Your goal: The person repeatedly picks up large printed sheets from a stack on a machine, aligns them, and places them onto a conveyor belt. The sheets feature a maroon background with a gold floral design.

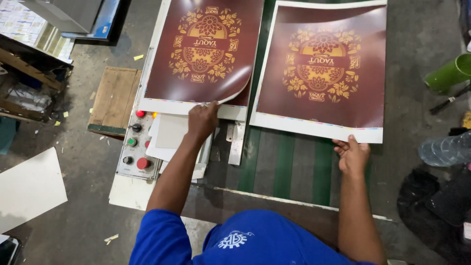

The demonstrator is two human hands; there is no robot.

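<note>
Two maroon printed sheets, one hand on each

The right sheet (321, 73) lies flat, long axis running away from the person, right hand (351, 155) pinching its near edge; the left hand (202, 120) pinches the left sheet's (203, 49) curled corner beside the button panel (135, 147).

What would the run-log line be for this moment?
left hand: lifting near edge of left printed sheet | right hand: gripping near edge of right printed sheet | control panel: beside left forearm

Maroon printed sheet with gold floral emblem (321, 73) lying flat at right, white bottom margin, second matching sheet (206, 49) at left atop a stack, near corner curled up, pale printed sheets (22, 22) stacked far upper left
</note>
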